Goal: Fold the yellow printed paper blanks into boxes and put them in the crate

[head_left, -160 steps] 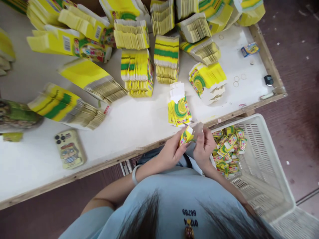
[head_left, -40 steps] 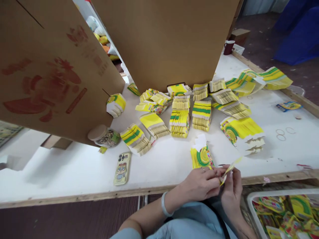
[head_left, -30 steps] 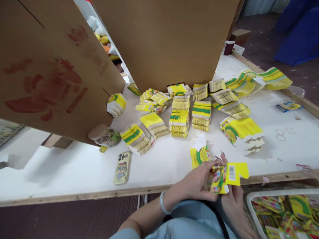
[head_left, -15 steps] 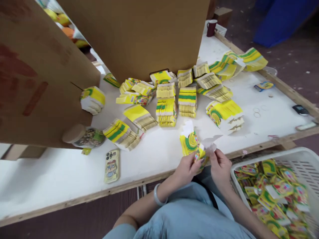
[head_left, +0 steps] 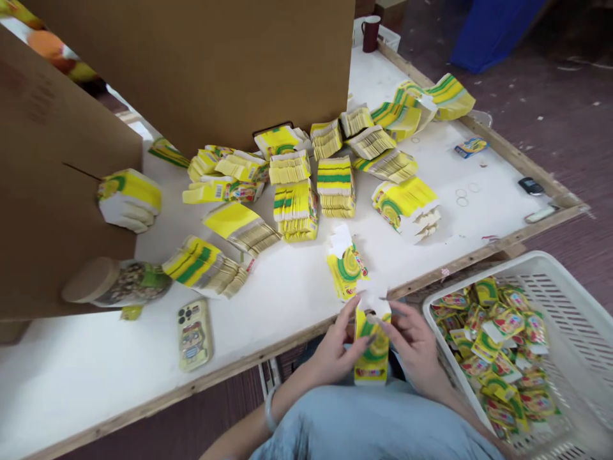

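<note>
A small yellow and green box [head_left: 372,348] stands upright between my hands at the table's front edge, its white top flaps raised. My left hand [head_left: 338,348] grips its left side, thumb across the front. On its right side, my right hand [head_left: 412,345] holds it with the thumb near the top opening. Just beyond the box lie a few flat yellow cartons [head_left: 345,271] with white flaps. Stacks of folded yellow cartons [head_left: 294,211] spread over the middle of the white table.
A white basket [head_left: 569,306] of small yellow packs stands at the right. A phone [head_left: 195,335] and a lidded jar [head_left: 138,281] lie at the left, beside large cardboard boxes [head_left: 215,70]. A dark red mug [head_left: 370,33] stands at the back.
The box between my hands now shows upright and opened out, with its front facing me. My hands have moved to its two sides. The view has shifted, so the table's things appear further left.
</note>
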### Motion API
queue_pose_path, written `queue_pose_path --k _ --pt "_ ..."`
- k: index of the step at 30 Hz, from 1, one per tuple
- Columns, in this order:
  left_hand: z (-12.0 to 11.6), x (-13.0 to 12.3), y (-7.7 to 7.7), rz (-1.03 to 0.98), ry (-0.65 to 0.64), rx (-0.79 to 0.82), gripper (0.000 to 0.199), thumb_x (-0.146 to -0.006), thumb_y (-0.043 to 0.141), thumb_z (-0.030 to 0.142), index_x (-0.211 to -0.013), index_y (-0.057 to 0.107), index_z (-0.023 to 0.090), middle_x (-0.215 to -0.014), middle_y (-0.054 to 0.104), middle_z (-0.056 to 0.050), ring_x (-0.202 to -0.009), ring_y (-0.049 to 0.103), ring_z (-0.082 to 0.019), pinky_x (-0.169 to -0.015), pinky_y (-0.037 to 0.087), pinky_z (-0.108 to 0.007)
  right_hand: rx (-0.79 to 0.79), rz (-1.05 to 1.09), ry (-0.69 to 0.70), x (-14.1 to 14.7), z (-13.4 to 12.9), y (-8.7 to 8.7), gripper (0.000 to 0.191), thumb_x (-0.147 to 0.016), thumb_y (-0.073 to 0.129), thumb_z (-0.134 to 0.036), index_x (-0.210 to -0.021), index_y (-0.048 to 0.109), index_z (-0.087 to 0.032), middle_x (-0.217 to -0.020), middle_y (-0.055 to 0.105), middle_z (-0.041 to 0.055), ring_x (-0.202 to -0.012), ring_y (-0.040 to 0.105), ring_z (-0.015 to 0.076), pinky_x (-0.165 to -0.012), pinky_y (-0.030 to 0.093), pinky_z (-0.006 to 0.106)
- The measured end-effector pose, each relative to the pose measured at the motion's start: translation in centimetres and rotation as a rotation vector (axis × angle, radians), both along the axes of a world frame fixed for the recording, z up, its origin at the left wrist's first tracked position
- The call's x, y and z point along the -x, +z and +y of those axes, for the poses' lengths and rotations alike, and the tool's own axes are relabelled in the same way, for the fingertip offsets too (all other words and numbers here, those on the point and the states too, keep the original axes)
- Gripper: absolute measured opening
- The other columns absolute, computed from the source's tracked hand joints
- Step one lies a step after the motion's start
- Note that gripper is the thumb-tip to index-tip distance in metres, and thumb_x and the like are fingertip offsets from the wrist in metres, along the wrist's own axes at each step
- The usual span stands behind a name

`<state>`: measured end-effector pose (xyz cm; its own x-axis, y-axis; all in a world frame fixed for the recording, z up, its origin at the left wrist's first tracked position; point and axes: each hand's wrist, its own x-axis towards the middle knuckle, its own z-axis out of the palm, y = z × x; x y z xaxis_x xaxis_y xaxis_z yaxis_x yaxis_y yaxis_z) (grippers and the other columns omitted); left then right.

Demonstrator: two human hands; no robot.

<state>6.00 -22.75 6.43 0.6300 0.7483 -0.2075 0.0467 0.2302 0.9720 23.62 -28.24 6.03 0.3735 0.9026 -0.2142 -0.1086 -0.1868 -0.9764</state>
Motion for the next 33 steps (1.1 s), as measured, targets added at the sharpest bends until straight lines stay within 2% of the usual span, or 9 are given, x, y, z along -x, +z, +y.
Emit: queue_pose_path --k 3,7,10,12,16,21,28,31,33 --pt "-0.3 0.6 -0.2 -0.027 -0.082 0.053 0.067 -0.095 0.066 0.059 -0.145 0.049 0.018 -0.086 0.069 -0.004 -0.066 0.062 -0.012 -0.066 0.052 -0.023 -0.018 -0.012 0.092 -0.1 -1.1 0.2 0.027 -0.092 0.073 -0.047 -0.103 0.074 -0.022 -0.082 0.077 0.0035 -0.073 0.074 0.0183 -0.066 0.061 0.027" --pt "0.0 -0.1 -0.5 0.006 -0.014 -0.084 0.047 -0.101 0.055 0.059 -0.107 0.065 0.014 -0.078 0.063 -0.003 -0.065 0.053 -0.01 -0.064 0.045 -0.021 -0.089 -0.076 0.114 0.0 -1.0 0.3 0.024 -0.097 0.066 -0.044 -0.088 0.071 -0.022 -0.077 0.074 0.0021 -0.066 0.07 0.0157 -0.061 0.059 0.024" --pt "0.1 -0.6 -0.9 -0.046 0.064 -0.075 0.06 -0.101 0.054 0.062 -0.139 0.055 0.015 -0.094 0.07 -0.008 -0.076 0.063 -0.014 -0.071 0.051 -0.025 -0.129 -0.183 0.069 -0.8 -1.1 -0.2 0.022 -0.098 0.066 -0.039 -0.115 0.072 -0.025 -0.096 0.082 0.0056 -0.086 0.079 0.0197 -0.077 0.065 0.03" --pt "0.3 -0.5 -1.0 -0.059 0.045 -0.07 0.081 -0.097 0.059 0.066 -0.16 0.037 0.018 -0.095 0.073 -0.008 -0.076 0.068 -0.017 -0.073 0.056 -0.028 -0.216 -0.309 0.182 -1.9 -1.2 -0.4 0.029 -0.098 0.066 -0.038 -0.125 0.074 -0.029 -0.111 0.083 0.0081 -0.102 0.08 0.0231 -0.09 0.066 0.037" --pt "1.0 0.1 -0.5 -0.022 -0.075 -0.242 0.076 -0.1 0.045 0.072 -0.146 0.063 0.014 -0.115 0.079 -0.018 -0.106 0.075 -0.028 -0.1 0.058 -0.042 -0.362 -0.404 0.418 -3.6 -1.2 0.2 0.04 -0.091 0.072 -0.054 -0.124 0.079 -0.032 -0.126 0.08 0.0102 -0.114 0.078 0.0293 -0.097 0.065 0.043" --pt "1.5 -0.2 1.0 0.125 -0.004 -0.167 0.056 -0.104 0.051 0.056 -0.133 0.074 0.014 -0.124 0.079 -0.016 -0.11 0.077 -0.027 -0.101 0.061 -0.04 -0.014 -0.085 0.42 -2.6 -0.2 2.2 0.035 -0.09 0.075 -0.04 -0.121 0.076 -0.026 -0.111 0.082 0.0086 -0.092 0.081 0.0225 -0.075 0.068 0.032" --pt "1.2 -0.5 0.7 0.115 0.001 -0.216 0.05 -0.104 0.053 0.05 -0.136 0.071 0.015 -0.129 0.077 -0.014 -0.113 0.076 -0.026 -0.106 0.058 -0.042 0.138 0.197 0.504 -3.3 0.8 3.2 0.045 -0.082 0.081 -0.032 -0.124 0.07 -0.023 -0.106 0.081 0.0054 -0.088 0.078 0.0187 -0.078 0.066 0.031" --pt "0.6 -0.2 0.3 0.145 0.007 -0.303 0.053 -0.105 0.05 0.05 -0.142 0.065 0.015 -0.129 0.076 -0.015 -0.104 0.076 -0.025 -0.095 0.061 -0.037 0.196 0.335 0.536 -3.2 0.4 2.5 0.057 -0.081 0.085 -0.039 -0.133 0.069 -0.025 -0.116 0.082 0.0067 -0.096 0.079 0.0197 -0.086 0.066 0.034" --pt "0.7 -0.3 0.0 0.184 -0.016 -0.348 0.057 -0.105 0.048 0.051 -0.149 0.057 0.016 -0.111 0.079 -0.012 -0.082 0.074 -0.021 -0.078 0.06 -0.033 0.2 0.37 0.522 -3.1 0.2 1.9 0.058 -0.081 0.084 -0.046 -0.134 0.071 -0.026 -0.117 0.082 0.0064 -0.099 0.079 0.0211 -0.087 0.066 0.037"
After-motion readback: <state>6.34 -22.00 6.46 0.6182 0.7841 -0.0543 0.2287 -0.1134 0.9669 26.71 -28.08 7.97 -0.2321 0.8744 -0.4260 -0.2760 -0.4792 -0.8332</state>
